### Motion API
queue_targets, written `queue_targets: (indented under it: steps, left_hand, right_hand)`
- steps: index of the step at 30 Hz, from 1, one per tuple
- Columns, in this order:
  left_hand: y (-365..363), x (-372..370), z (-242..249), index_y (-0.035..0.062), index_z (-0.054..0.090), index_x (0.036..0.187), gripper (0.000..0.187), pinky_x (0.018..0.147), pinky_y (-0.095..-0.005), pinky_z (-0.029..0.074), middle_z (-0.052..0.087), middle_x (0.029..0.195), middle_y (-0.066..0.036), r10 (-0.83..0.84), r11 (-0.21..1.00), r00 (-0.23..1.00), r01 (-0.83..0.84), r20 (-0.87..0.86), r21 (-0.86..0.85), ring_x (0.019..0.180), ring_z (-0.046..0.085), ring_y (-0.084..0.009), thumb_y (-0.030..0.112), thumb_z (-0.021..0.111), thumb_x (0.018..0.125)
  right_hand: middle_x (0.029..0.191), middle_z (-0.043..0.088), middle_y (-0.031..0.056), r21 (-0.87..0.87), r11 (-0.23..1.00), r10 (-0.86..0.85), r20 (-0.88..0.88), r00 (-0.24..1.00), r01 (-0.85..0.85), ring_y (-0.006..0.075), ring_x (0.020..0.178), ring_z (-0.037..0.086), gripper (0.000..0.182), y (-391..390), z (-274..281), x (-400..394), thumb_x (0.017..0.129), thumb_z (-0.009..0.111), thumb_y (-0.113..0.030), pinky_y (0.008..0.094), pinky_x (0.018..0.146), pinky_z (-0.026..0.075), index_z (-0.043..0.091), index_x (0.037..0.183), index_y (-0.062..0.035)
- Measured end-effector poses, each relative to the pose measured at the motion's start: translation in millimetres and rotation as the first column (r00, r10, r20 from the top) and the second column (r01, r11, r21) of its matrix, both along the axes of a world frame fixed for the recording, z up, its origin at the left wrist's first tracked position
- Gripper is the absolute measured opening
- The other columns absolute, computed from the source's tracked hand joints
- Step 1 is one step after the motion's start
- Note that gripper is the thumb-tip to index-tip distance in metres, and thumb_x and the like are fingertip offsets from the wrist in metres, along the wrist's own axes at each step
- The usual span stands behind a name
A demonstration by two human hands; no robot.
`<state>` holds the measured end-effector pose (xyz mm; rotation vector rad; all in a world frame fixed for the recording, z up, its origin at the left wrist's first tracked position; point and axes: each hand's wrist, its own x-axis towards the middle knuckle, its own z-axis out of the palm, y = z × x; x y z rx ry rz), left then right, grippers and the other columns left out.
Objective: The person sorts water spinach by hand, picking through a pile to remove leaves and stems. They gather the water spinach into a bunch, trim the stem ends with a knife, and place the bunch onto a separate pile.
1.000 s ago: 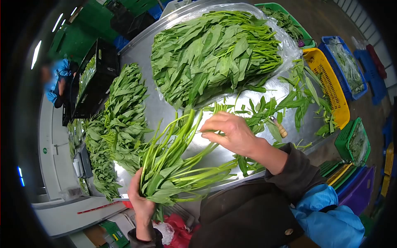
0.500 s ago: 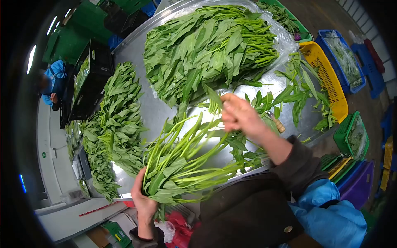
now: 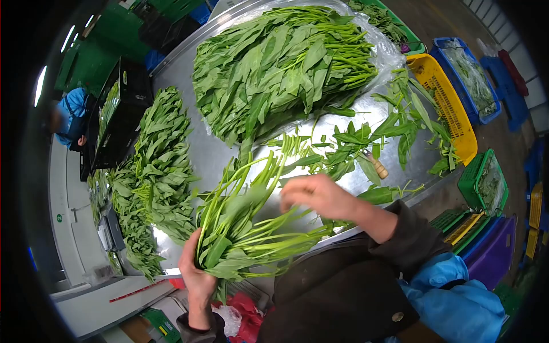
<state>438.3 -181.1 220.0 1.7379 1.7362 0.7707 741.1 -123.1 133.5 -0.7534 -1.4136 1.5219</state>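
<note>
A loose bunch of long-stemmed leafy greens, which look like water spinach (image 3: 229, 234), is gripped at its leafy end by my left hand (image 3: 195, 268). Its pale green stems fan out to the right, over the near edge of the metal table. Beside these stems is my right hand (image 3: 320, 197), fingers bent and blurred by motion; whether a stem is between them cannot be seen. A short row of stem ends (image 3: 291, 144) lies on the table just beyond. A knife with a wooden handle (image 3: 377, 167) rests among loose leaves, its blade partly covered.
A large heap of greens (image 3: 286, 74) on plastic sheeting fills the far side of the metal table (image 3: 220, 151). More bundles (image 3: 160, 166) line the left. At the right edge stands a yellow crate (image 3: 452, 108), with blue and green crates beyond. A person in blue (image 3: 74, 117) is at far left.
My right hand has come back from the row of stem ends toward the bunch, uncovering that row and the knife handle. My left hand keeps its hold. The view has shifted slightly.
</note>
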Motion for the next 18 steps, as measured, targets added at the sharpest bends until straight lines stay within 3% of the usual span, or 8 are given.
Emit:
queue_targets:
  steps: [3,5,7,8,9,10,13,18]
  left_hand:
    - [-1,-4,-1,-0.0019,0.059,0.118,0.056,0.086,-0.0310,0.047,0.065,0.104,-0.013,-0.027,0.998,0.998,0.031,-0.064,0.051,0.094,0.063,-0.0224,0.004,0.078,0.066]
    - [-1,-3,3,-0.0017,0.059,0.117,0.056,0.080,-0.0322,0.048,0.064,0.096,-0.013,-0.103,0.987,0.972,0.126,-0.210,0.101,0.088,0.063,-0.0227,0.005,0.078,0.065]
    - [0,-6,5,-0.0004,0.059,0.116,0.056,0.073,-0.0335,0.049,0.062,0.090,-0.014,-0.122,0.971,0.960,0.169,-0.253,0.172,0.082,0.063,-0.0259,0.004,0.078,0.063]
    - [0,-9,7,0.0006,0.060,0.116,0.056,0.071,-0.0336,0.049,0.062,0.091,-0.014,-0.162,0.957,0.941,0.224,-0.297,0.186,0.080,0.063,-0.0277,0.005,0.078,0.062]
    - [0,-11,9,0.0015,0.060,0.115,0.056,0.069,-0.0337,0.050,0.062,0.091,-0.015,-0.204,0.940,0.917,0.281,-0.342,0.195,0.079,0.063,-0.0296,0.005,0.078,0.062]
    - [3,-10,11,0.0040,0.062,0.114,0.057,0.064,-0.0350,0.051,0.061,0.092,-0.015,-0.222,0.904,0.885,0.344,-0.409,0.254,0.075,0.063,-0.0317,0.005,0.077,0.059]
    - [1,-22,12,0.0058,0.063,0.113,0.059,0.062,-0.0355,0.050,0.061,0.093,-0.016,-0.272,0.855,0.810,0.451,-0.520,0.255,0.072,0.063,-0.0309,0.005,0.076,0.055]
    - [-3,-40,21,0.0116,0.066,0.111,0.059,0.053,-0.0348,0.046,0.059,0.092,-0.015,-0.297,0.758,0.659,0.603,-0.691,0.250,0.071,0.059,-0.0284,0.009,0.071,0.053]
  right_hand:
    - [0.064,0.050,0.0006,-0.511,0.844,-0.156,-0.525,0.836,-0.164,0.0087,0.049,0.045,0.027,1,-1,36,0.099,0.047,-0.024,0.0256,0.048,0.042,0.058,0.097,0.0012]
    - [0.057,0.034,-0.0057,-0.587,0.802,-0.341,-0.293,0.893,0.113,0.0026,0.040,0.031,0.026,13,-4,51,0.101,0.044,-0.025,0.0184,0.039,0.029,0.052,0.101,-0.0008]
    - [0.067,0.052,0.0033,-0.486,0.857,-0.159,0.066,0.985,0.171,0.0130,0.052,0.051,0.032,22,-29,69,0.097,0.050,-0.028,0.0250,0.050,0.043,0.053,0.108,0.0016]
    - [0.081,0.057,0.0094,0.101,0.947,-0.303,0.594,0.745,0.305,0.0208,0.068,0.056,0.035,22,-25,65,0.095,0.053,-0.028,0.0300,0.061,0.046,0.052,0.113,0.0022]
    - [0.095,0.062,0.0155,0.621,0.783,-0.608,0.752,0.256,0.039,0.0287,0.083,0.061,0.039,20,-20,60,0.093,0.055,-0.028,0.0351,0.073,0.049,0.051,0.118,0.0027]
    - [0.120,0.057,0.0191,0.344,0.925,-0.378,0.791,0.481,0.161,0.0364,0.112,0.053,0.044,17,-13,54,0.089,0.059,-0.025,0.0409,0.093,0.043,0.050,0.124,0.0000]
    - [0.115,0.060,0.0152,0.224,0.955,-0.282,0.491,0.824,0.194,0.0328,0.108,0.057,0.040,27,8,23,0.089,0.060,-0.027,0.0392,0.092,0.044,0.055,0.120,-0.0030]
    - [0.112,0.062,0.0134,0.279,0.951,-0.239,0.387,0.891,0.134,0.0311,0.106,0.058,0.036,54,20,-9,0.086,0.063,-0.027,0.0382,0.092,0.045,0.060,0.114,-0.0045]
